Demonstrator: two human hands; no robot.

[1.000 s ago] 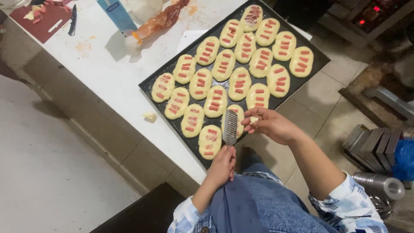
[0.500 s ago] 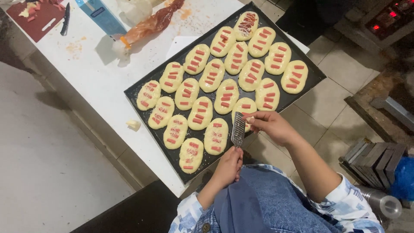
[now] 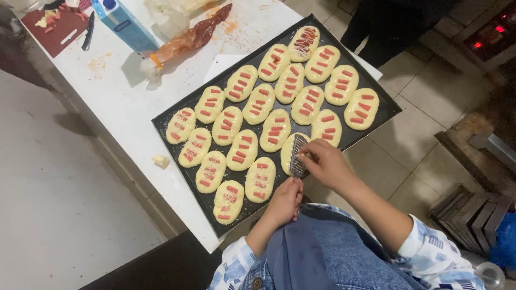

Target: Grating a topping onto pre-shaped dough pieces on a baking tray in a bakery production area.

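right now my left hand (image 3: 286, 200) grips the handle of a small metal grater (image 3: 297, 156), holding it over the pale oval bun (image 3: 290, 152) at the near edge of the black baking tray (image 3: 177, 110). my right hand (image 3: 324, 164) pinches a small piece against the grater face; i can't tell what it is. i'd judge short, light strokes best, keeping the grater low over that bun so shreds land on it, fingertips clear.

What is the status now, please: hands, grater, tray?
Left hand grips grater handle. Right hand rubs small piece on grater, over a dough piece on black tray. Nothing in the way.
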